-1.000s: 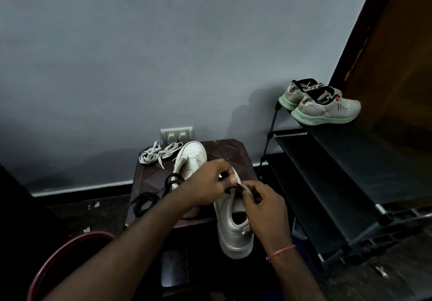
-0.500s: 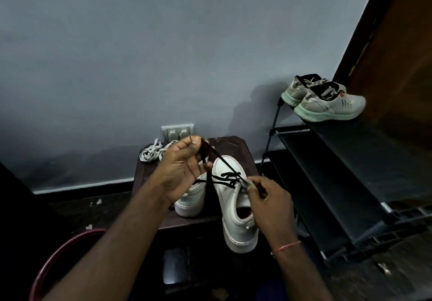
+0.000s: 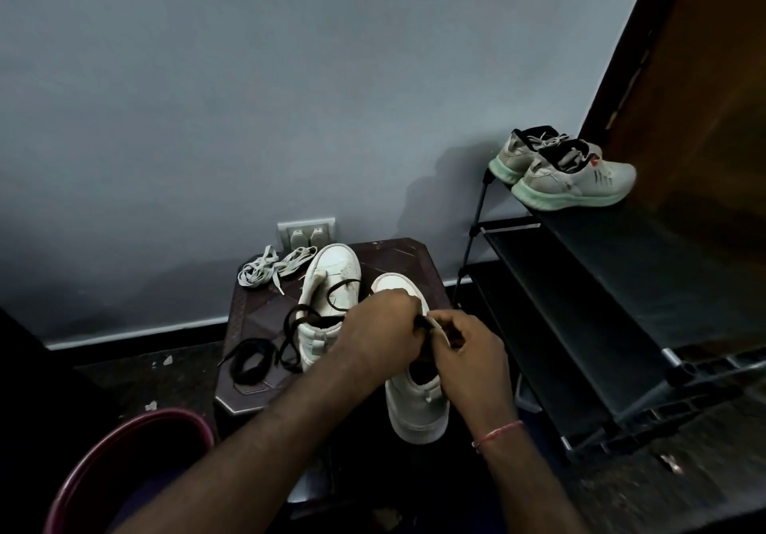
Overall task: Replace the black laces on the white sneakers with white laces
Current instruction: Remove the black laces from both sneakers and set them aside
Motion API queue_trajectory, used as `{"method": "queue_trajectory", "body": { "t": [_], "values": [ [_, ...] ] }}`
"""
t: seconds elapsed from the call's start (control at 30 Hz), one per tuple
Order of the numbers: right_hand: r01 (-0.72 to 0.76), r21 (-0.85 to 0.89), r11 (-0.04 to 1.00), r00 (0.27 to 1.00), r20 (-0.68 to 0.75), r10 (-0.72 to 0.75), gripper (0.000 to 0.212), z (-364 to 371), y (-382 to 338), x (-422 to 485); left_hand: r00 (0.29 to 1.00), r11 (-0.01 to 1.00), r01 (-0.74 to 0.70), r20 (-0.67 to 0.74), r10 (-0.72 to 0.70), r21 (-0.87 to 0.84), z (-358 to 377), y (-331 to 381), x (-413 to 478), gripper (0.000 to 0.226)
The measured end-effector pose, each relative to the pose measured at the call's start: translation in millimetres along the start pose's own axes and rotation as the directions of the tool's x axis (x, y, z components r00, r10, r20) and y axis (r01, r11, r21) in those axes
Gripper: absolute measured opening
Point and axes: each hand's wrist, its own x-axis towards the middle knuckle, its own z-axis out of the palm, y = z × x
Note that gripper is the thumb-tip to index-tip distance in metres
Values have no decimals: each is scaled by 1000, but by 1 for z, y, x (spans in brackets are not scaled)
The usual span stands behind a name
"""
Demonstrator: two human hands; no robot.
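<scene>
A maroon bucket [image 3: 124, 450] is sitting on the floor at the far left. On the small dark table [image 3: 265, 314] a loose black lace [image 3: 253, 361] is lying coiled, trailing over one white sneaker [image 3: 331, 280], with the white laces [image 3: 269, 268] bunched behind by the wall socket [image 3: 306, 233]. The left hand [image 3: 381, 334] and right hand [image 3: 468, 351] are meeting over the second sneaker [image 3: 418, 401], fingers curled, pinching a dark lace end [image 3: 420, 320] between them and hiding the eyelets. At the right, a shoe rack [image 3: 601, 285] is holding grey trainers [image 3: 572, 177].
</scene>
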Motion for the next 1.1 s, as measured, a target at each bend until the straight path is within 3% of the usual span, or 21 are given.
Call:
{"method": "queue_trajectory", "body": {
  "t": [0.1,0.37,0.6,0.8,0.87,0.93,1.0,1.03,1.1],
  "values": [
    [-4,21,1000,1000,5,3,20,1,0,1,997,998,68,-33,-68,16,-2,5,4,19],
    [3,-17,1000,1000,19,-3,18,2,0,-2,994,1000,-24,-106,24,4,-10,-2,-2,11],
    [-37,-57,998,997,-67,33,16,4,-2,-6,966,981,-178,-202,160,-77,-22,-19,-16,6],
    [-60,-106,993,998,-29,57,12,-2,-6,-2,908,936,-347,-229,349,50,-39,-22,-26,15],
    [-67,-99,993,997,-31,64,13,-4,-4,1,887,923,-386,-274,371,1,-45,-20,-29,18],
    [-69,-114,991,997,-29,66,14,-4,-4,2,891,902,-386,-331,311,-191,-47,-23,-30,8],
    [-70,-132,989,998,-15,69,14,-3,-7,-1,939,796,-300,-307,152,-525,-44,-24,-28,10],
    [-71,-135,988,997,-12,70,14,-2,-8,-2,972,675,-206,-230,55,-708,-42,-22,-26,11],
    [-72,-143,987,997,-11,71,16,-2,-9,-4,997,319,-12,-35,-68,-948,-36,-13,-25,12]
  ]
}}
